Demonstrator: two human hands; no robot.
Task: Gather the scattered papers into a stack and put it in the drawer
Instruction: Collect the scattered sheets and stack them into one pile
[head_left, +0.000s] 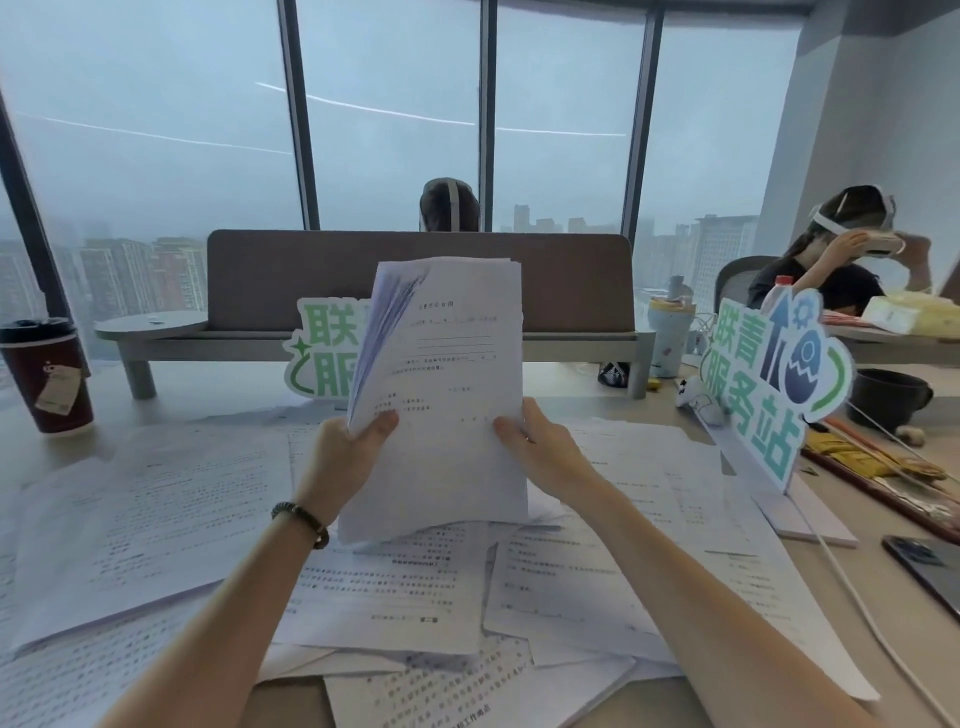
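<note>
Papers: a partial stack (441, 384) is held upright above the counter (737, 696), gripped at its lower edges by both hands. Left hand (345, 452) is clamped on the left edge, thumb on the front sheet, remaining fingers hidden behind. Right hand (540, 447) is clamped on the right edge, thumb likewise in front. Sheets on the left side of the stack are fanned and curling apart, so the edges are not yet squared.

Many loose sheets (395, 587) are left spread over the counter below and to both sides, overlapping one another, some lying under the forearms. A bracelet (301, 522) is worn on the left wrist.

Step judged: gathering, partway. Only a share of the papers has been collected; squaring appears to be in hand. No drawer is seen in view.

Next move judged to call for: the bottom edge to be tapped on the counter to align the fanned sheets, then one hand to be freed to take up further loose sheets. Grip on the stack should be kept firm, since the fanned side could slip.

Nearby: coffee cup (49, 379) at far left, green sign (769, 384) at right, phone (930, 571) at right edge.
</note>
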